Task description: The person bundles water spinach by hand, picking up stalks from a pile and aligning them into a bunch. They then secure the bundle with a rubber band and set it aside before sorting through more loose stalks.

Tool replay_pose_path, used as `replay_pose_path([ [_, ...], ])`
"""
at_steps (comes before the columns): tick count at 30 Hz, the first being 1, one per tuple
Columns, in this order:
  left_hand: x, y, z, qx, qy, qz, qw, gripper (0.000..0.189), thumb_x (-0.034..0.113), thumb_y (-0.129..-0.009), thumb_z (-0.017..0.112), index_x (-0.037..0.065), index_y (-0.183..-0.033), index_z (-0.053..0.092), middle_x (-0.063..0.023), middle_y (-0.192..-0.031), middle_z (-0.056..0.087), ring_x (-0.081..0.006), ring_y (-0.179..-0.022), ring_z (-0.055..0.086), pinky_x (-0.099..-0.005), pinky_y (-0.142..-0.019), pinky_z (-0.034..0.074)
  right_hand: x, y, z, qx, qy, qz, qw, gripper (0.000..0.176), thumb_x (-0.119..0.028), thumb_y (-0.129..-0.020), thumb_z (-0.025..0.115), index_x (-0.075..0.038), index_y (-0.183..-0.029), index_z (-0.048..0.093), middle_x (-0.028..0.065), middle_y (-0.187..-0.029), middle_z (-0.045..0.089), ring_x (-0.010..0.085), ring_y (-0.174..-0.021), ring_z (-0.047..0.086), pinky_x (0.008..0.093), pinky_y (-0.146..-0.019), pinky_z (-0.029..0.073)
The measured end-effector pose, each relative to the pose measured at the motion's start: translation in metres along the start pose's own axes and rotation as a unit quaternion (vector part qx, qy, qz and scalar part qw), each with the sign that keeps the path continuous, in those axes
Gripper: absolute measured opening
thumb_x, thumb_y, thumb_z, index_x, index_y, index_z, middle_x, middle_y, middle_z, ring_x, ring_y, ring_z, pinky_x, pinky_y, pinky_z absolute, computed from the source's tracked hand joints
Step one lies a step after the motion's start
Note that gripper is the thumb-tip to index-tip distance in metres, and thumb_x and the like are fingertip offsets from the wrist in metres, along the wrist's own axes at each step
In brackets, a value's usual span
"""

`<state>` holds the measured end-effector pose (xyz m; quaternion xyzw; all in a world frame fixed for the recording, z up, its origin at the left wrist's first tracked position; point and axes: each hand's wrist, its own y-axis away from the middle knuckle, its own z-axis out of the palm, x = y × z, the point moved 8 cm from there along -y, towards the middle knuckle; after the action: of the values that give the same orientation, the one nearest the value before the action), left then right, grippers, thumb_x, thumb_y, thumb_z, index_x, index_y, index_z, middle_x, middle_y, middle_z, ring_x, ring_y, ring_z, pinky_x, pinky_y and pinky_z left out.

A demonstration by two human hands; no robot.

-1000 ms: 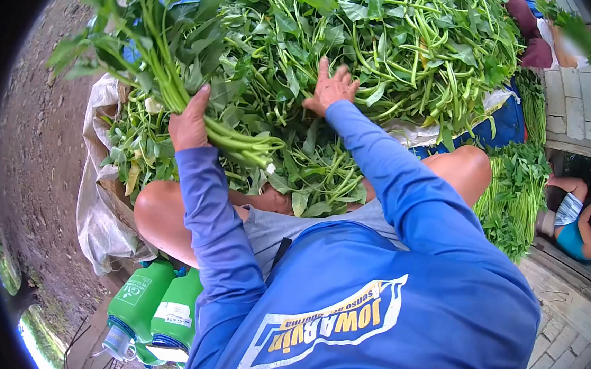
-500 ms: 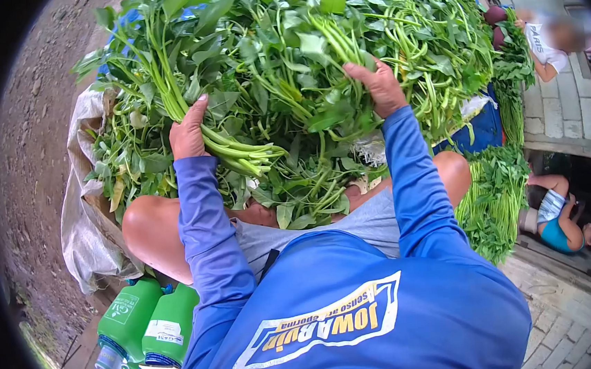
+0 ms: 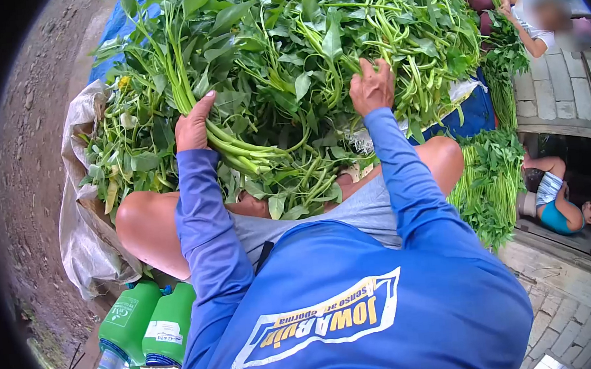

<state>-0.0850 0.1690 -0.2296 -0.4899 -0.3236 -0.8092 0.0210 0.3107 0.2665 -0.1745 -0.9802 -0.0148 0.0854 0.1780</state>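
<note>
We see the right hand (image 3: 371, 88), flat on the water spinach heap (image 3: 401, 23) a second ago, now closed on stalks (image 3: 333, 57); the left hand (image 3: 192, 129) stays clamped around the bundle (image 3: 240, 147) at the heap's near edge.

You work in bright, even daylight; shadows stay soft, deepest in the doorway at right. The leafy green stems (image 3: 286, 60) look crisp, without glare. Your fisheye lens bends the edges and blackens the corners. A small upper-right patch is blurred.
</note>
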Motion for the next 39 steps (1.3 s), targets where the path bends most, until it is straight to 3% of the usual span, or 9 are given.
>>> replay_pose_path([
  [2,-0.006,-0.009,-0.003,-0.01,-0.008,0.01,1.0,0.03,0.023,-0.087,0.083,0.001,-0.103,0.07,-0.0095,-0.089,0.073,-0.0195,-0.067,0.07,-0.0347,-0.056,0.059,0.005,0.0,0.01,-0.077,-0.139,0.042,0.986,0.034,-0.03,-0.093,0.062,-0.008,-0.116,0.074,0.027,-0.125,0.063,0.042,-0.106,0.067,0.0513,-0.094,0.054],
  [4,-0.009,-0.007,0.002,-0.02,0.007,-0.014,1.0,0.03,0.023,-0.087,0.083,0.001,-0.103,0.07,-0.0094,-0.089,0.073,-0.0194,-0.068,0.07,-0.0346,-0.057,0.059,-0.006,0.008,0.02,-0.178,-0.051,0.098,0.978,0.036,-0.033,-0.091,0.064,-0.004,-0.111,0.074,0.0257,-0.118,0.066,0.0411,-0.108,0.066,0.0457,-0.095,0.054],
  [12,-0.011,-0.007,0.005,-0.016,-0.037,0.012,0.999,0.03,0.023,-0.086,0.085,0.002,-0.102,0.07,-0.0078,-0.087,0.072,-0.018,-0.067,0.068,-0.0315,-0.061,0.056,0.025,-0.003,0.053,-0.112,-0.128,0.124,0.978,0.035,-0.033,-0.088,0.067,-0.004,-0.105,0.073,0.0228,-0.108,0.071,0.0381,-0.104,0.069,0.047,-0.094,0.054],
  [17,-0.018,-0.003,0.014,-0.027,-0.01,-0.03,0.999,0.029,0.023,-0.087,0.083,0.002,-0.104,0.071,-0.0084,-0.087,0.073,-0.0188,-0.068,0.069,-0.0332,-0.061,0.057,0.051,-0.013,0.063,-0.119,-0.323,0.184,0.921,0.041,-0.026,-0.095,0.065,-0.007,-0.13,0.056,0.009,-0.098,0.073,0.0267,-0.088,0.072,0.0411,-0.084,0.056],
  [20,-0.023,-0.011,0.012,-0.034,-0.013,-0.022,0.999,0.03,0.022,-0.088,0.083,0.001,-0.104,0.071,-0.0086,-0.088,0.074,-0.019,-0.068,0.07,-0.0333,-0.062,0.058,0.034,-0.002,0.048,-0.218,-0.588,0.345,0.698,0.033,-0.025,-0.099,0.063,-0.01,-0.129,0.058,0.0059,-0.102,0.072,0.0225,-0.088,0.071,0.0419,-0.082,0.057],
  [24,-0.026,-0.013,0.015,-0.046,-0.021,-0.031,0.998,0.03,0.022,-0.088,0.082,0.0,-0.105,0.071,-0.0094,-0.089,0.074,-0.0198,-0.068,0.071,-0.0342,-0.059,0.059,0.024,-0.004,0.034,-0.285,-0.714,0.314,0.558,0.029,-0.024,-0.103,0.063,-0.005,-0.125,0.061,0.0068,-0.107,0.07,0.0201,-0.09,0.069,0.0406,-0.081,0.06],
  [32,-0.034,-0.018,0.012,-0.037,-0.04,-0.031,0.998,0.033,0.024,-0.087,0.083,0.0,-0.108,0.072,-0.0088,-0.089,0.073,-0.0198,-0.067,0.07,-0.0328,-0.059,0.059,-0.009,-0.004,-0.013,-0.363,-0.677,0.277,0.577,0.026,-0.019,-0.103,0.065,-0.009,-0.128,0.064,0.0031,-0.099,0.069,0.0158,-0.079,0.069,0.038,-0.079,0.062],
  [36,-0.035,-0.011,0.017,-0.037,-0.035,-0.046,0.998,0.034,0.024,-0.087,0.084,0.0,-0.108,0.072,-0.0085,-0.089,0.073,-0.0195,-0.068,0.07,-0.0328,-0.059,0.058,0.019,-0.019,-0.003,-0.289,-0.547,0.23,0.752,0.024,-0.018,-0.094,0.074,-0.006,-0.113,0.066,-0.0021,-0.083,0.064,0.0093,-0.067,0.061,0.0262,-0.06,0.05],
  [39,-0.029,-0.001,0.022,-0.04,-0.027,-0.058,0.997,0.034,0.024,-0.086,0.084,0.0,-0.107,0.072,-0.0081,-0.088,0.073,-0.0193,-0.068,0.07,-0.0333,-0.059,0.058,0.019,-0.021,-0.024,-0.224,-0.571,0.198,0.765,0.024,-0.012,-0.088,0.077,-0.005,-0.108,0.065,-0.0017,-0.083,0.063,0.0077,-0.064,0.057,0.0232,-0.057,0.045],
])
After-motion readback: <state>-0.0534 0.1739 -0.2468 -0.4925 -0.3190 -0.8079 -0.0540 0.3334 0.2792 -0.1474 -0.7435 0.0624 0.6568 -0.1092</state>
